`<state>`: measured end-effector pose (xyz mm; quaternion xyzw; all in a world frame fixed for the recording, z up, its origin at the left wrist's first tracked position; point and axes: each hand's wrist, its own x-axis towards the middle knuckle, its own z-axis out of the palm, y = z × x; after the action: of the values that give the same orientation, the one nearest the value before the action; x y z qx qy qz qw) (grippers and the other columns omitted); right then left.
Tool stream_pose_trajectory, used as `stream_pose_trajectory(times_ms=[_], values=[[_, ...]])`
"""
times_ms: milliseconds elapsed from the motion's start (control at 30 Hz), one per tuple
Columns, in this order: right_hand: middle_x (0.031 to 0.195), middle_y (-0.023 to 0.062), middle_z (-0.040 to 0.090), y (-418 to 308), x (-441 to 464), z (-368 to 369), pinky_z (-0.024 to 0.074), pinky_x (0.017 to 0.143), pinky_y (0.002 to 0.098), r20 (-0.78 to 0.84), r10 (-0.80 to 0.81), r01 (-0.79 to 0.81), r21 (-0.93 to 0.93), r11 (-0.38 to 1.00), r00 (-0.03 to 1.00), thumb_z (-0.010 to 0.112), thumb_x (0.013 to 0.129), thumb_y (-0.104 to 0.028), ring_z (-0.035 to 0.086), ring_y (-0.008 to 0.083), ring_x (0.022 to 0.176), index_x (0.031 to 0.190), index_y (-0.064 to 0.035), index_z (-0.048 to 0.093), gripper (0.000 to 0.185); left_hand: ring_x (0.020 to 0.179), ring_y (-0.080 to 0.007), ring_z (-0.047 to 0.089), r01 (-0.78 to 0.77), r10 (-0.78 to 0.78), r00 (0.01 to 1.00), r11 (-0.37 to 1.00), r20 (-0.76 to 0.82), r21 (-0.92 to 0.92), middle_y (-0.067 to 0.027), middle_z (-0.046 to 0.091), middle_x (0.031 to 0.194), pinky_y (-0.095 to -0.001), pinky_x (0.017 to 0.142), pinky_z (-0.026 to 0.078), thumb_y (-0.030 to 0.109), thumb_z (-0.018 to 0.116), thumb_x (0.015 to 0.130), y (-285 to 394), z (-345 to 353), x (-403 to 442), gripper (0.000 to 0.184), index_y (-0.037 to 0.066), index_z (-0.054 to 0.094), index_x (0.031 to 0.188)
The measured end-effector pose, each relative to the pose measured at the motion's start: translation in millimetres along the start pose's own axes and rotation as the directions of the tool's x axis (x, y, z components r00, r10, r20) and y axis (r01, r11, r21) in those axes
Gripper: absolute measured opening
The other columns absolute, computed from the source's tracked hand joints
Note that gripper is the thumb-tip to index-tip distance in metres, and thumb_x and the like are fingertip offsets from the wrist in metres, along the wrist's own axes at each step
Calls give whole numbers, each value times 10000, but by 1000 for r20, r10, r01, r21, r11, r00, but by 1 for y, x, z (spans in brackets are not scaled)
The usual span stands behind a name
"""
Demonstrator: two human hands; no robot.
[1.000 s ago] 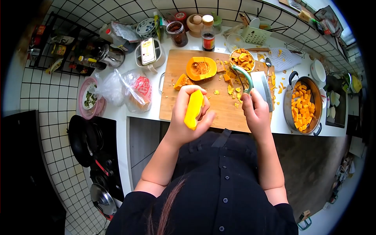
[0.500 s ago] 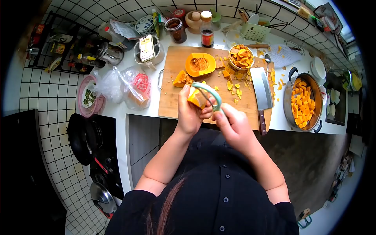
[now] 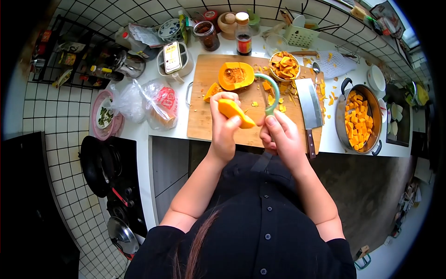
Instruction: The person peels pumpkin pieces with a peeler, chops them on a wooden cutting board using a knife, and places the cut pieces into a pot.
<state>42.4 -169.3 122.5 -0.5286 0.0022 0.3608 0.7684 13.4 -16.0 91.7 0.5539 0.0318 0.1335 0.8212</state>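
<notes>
**Pumpkin piece (image 3: 234,113) in my left hand (image 3: 223,132), green peeler (image 3: 277,94) in my right hand (image 3: 284,139)**

The pumpkin piece is smooth, bright orange and curved like a thick boat, slanting from upper left to lower right near the middle of the frame. The peeler's pale green frame makes a glossy arch above my right hand. Left of it, on the wooden board (image 3: 199,116), sits a cut pumpkin (image 3: 248,74) with a stringy, rough hollow, and a small wedge (image 3: 212,90) beside it.

Both my forearms angle up and inward from the lower frame, elbows bent. My left hand is closed around the pumpkin piece, fingers bent over its upper end and thumb along its near side; its lower right end sticks out past my thumb, close to my right fingertips. My right hand is closed on the base of the peeler, thumb on top and fingers curled below.

To the right, a broad flat metal cleaver (image 3: 309,100) lies across the board, below a bowl (image 3: 271,68) heaped with ragged orange scraps (image 3: 284,65). At the frame's right, a round metal pot (image 3: 343,132) holds chunky pumpkin cubes (image 3: 357,122).
</notes>
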Motion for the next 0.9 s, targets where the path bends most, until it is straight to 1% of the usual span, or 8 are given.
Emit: stream_pose_trajectory(times_ms=[67, 133, 300, 400, 533, 633, 733, 900], values=[[610, -29, 443, -1, 3, 2, 276, 411, 191, 47, 72, -76, 103, 992, 996, 539, 952, -280, 356, 23, 468, 907, -61, 479, 231, 962, -192, 388, -207, 185, 977, 935, 104, 288, -119, 340, 1069, -321, 905, 349, 125, 547, 733, -5, 2, -4, 423, 59, 337, 1094], [607, -20, 441, 5, 7, 1, 266, 394, 194, 81, 87, -98, 135, 986, 993, 554, 943, -295, 337, 25, 448, 943, -60, 479, 247, 981, -208, 378, -337, 230, 934, 817, 272, 467, -139, 318, 1073, -334, 931, 334, 158, 554, 711, -5, -2, -4, 452, 47, 334, 1089], [714, 15, 538, 11, 14, -10, 266, 388, 181, -46, 4, -1, 77, 997, 999, 605, 911, -210, 356, 19, 435, 1061, -39, 514, 245, 1090, -223, 404, -68, 32, 987, 971, 158, 230, -152, 331, 1212, -344, 987, 319, 340, 394, 906, -9, -5, -2, 429, 21, 340, 1188], [705, 1, 531, 14, 17, -15, 270, 401, 177, -67, -55, 55, -3, 998, 996, 614, 904, -189, 386, 9, 462, 1043, -42, 546, 214, 1140, -216, 408, 112, -147, 979, 968, 145, 226, -146, 325, 1291, -334, 1018, 300, 379, 309, 962, -17, -8, -8, 461, 21, 325, 1251], [760, 3, 551, 17, 23, -24, 379, 522, 193, -30, -127, 117, -222, 968, 991, 617, 899, -157, 480, 33, 566, 1024, -18, 596, 188, 665, -144, 540, 383, -387, 914, 922, 124, 53, -139, 550, 963, -232, 568, 462, 459, 250, 978, -10, -7, -7, 479, 90, 352, 1266], [812, 10, 568, 16, 25, -24, 430, 633, 217, 4, -201, 191, -330, 924, 980, 618, 895, -136, 523, 64, 650, 1026, -1, 611, 188, 473, -108, 430, 528, -482, 837, 836, 259, -152, -139, 548, 757, -197, 390, 337, 469, 205, 984, -15, -13, -8, 439, 134, 397, 1192], [836, 24, 580, 13, 27, -26, 441, 676, 237, 21, -216, 208, -368, 906, 976, 616, 889, -119, 539, 89, 688, 1036, 7, 608, 193, 426, -87, 344, 645, -583, 764, 698, 277, -309, -129, 520, 713, -172, 377, 284, 460, 195, 987, -9, -9, -4, 395, 168, 408, 1146], [743, 77, 580, 14, 25, -25, 442, 616, 282, -32, -445, 315, -661, 682, 895, 580, 904, -148, 572, 148, 633, 1043, -14, 573, 192, 428, -72, 300, 573, -541, 819, 763, 189, -299, -116, 516, 717, -166, 385, 254, 417, 201, 988, -16, -10, 2, 345, 167, 413, 1096]])
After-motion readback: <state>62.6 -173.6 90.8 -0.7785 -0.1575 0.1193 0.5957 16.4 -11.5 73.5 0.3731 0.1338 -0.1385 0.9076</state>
